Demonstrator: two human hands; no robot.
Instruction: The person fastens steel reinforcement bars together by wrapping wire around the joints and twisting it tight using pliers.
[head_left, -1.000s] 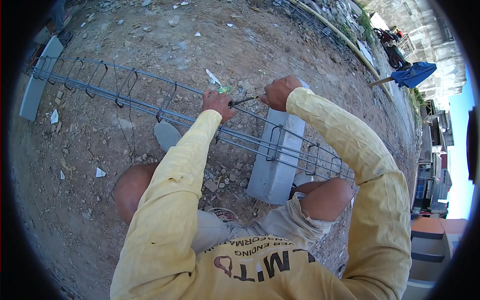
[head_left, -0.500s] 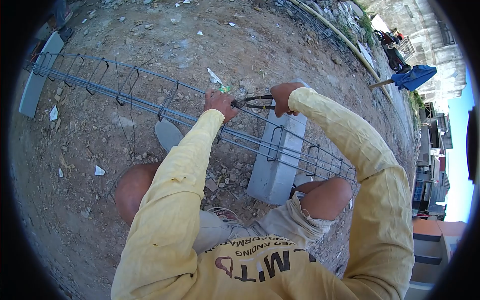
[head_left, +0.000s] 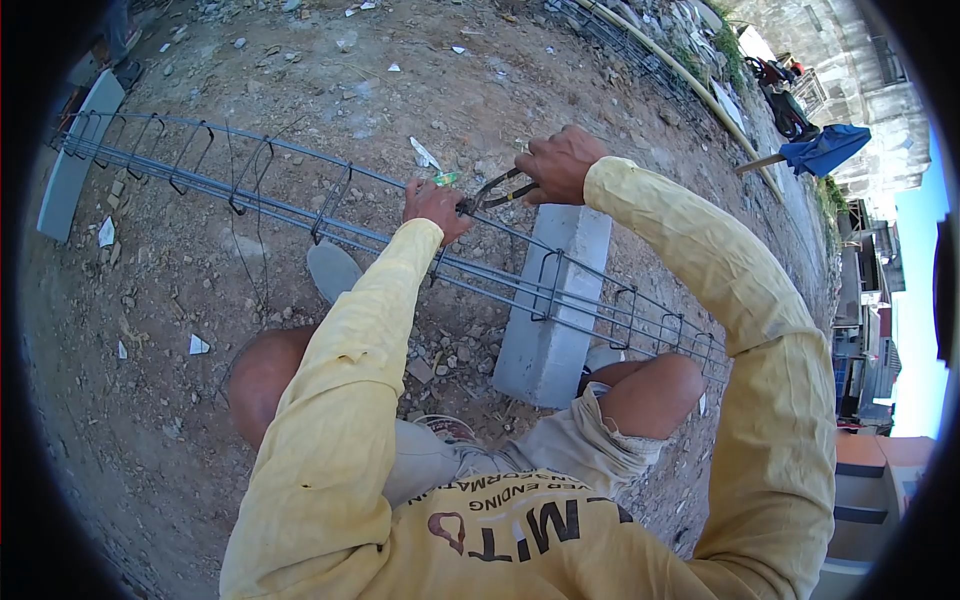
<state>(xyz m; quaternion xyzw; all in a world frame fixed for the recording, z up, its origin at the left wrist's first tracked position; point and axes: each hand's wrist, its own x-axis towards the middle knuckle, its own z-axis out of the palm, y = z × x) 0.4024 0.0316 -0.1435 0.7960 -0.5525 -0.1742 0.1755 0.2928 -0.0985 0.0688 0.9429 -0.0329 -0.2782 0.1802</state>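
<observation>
A long cage of steel bars (head_left: 345, 232) with bent square ties runs across the view, over a pale concrete block (head_left: 553, 345). My left hand (head_left: 436, 208) is closed around the upper bar, left of the block. In my right hand (head_left: 567, 165) are the handles of dark pliers (head_left: 497, 193), spread apart. The jaws of the pliers meet the bar right beside my left fingers; what they bite on is too small to tell. A bit of green (head_left: 446, 179) shows just beyond my left hand.
A grey slab (head_left: 80, 160) supports the cage's far left end. My knees flank the block. Part of another person (head_left: 122, 45) shows at top left. Beyond lie a long pole (head_left: 680, 72), more steel bars and a blue cloth (head_left: 828, 150) on a stick.
The pliers' handles have gone from nearly together to spread apart. My right hand has risen slightly and shifted its hold on them. My left hand stays at the same spot on the bar.
</observation>
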